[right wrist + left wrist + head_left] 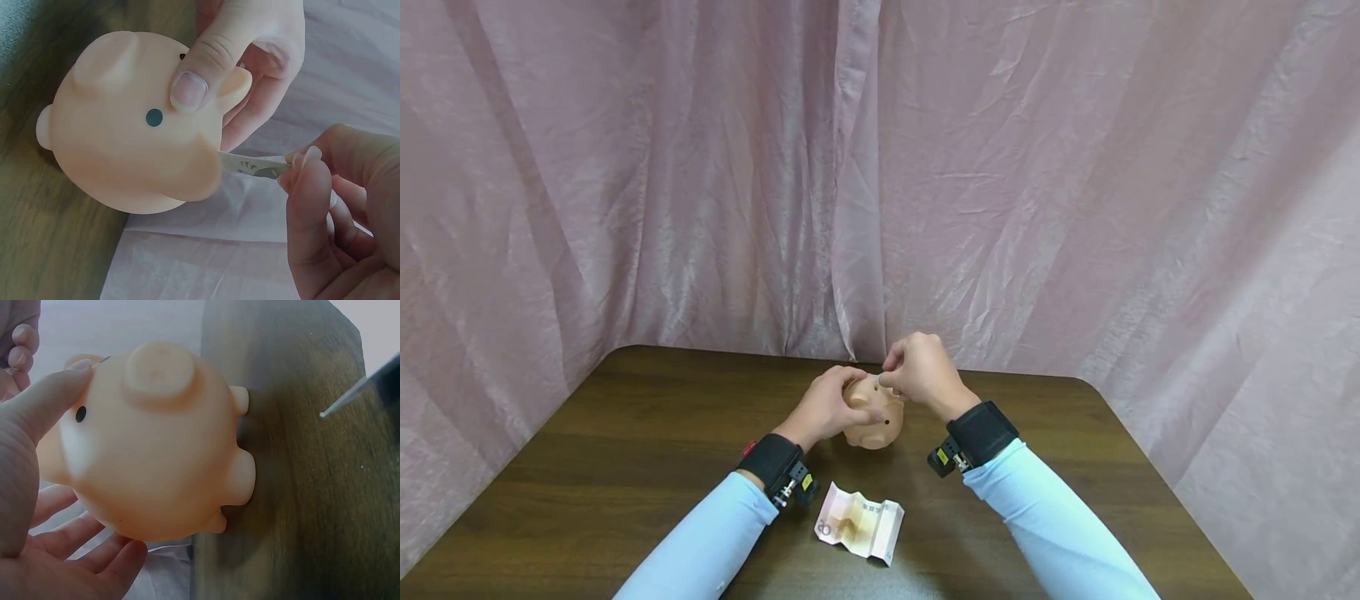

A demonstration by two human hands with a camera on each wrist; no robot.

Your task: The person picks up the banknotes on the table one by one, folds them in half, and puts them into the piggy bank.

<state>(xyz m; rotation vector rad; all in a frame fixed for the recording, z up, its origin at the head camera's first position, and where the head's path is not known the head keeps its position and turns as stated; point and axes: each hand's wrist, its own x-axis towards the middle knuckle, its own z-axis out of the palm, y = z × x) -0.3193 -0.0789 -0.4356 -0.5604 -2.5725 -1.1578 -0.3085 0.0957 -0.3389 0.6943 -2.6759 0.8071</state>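
Observation:
A peach-coloured piggy bank (872, 439) with black dot eyes stands on the table, its snout towards me. My left hand (826, 406) grips it from the left; in the left wrist view the thumb lies on the pig's face by an eye, the other fingers behind. At the top of the pig, my right hand (350, 206) pinches the end of a narrow folded banknote (255, 166) between thumb and finger. The note's other end disappears behind the pig's ear, so whether it sits in a slot cannot be seen.
Another banknote (859, 525), creased and partly unfolded, lies on the brown wooden table (647, 433) nearer to me, between my forearms. A pink curtain (737, 183) hangs behind the table's far edge, close past the pig.

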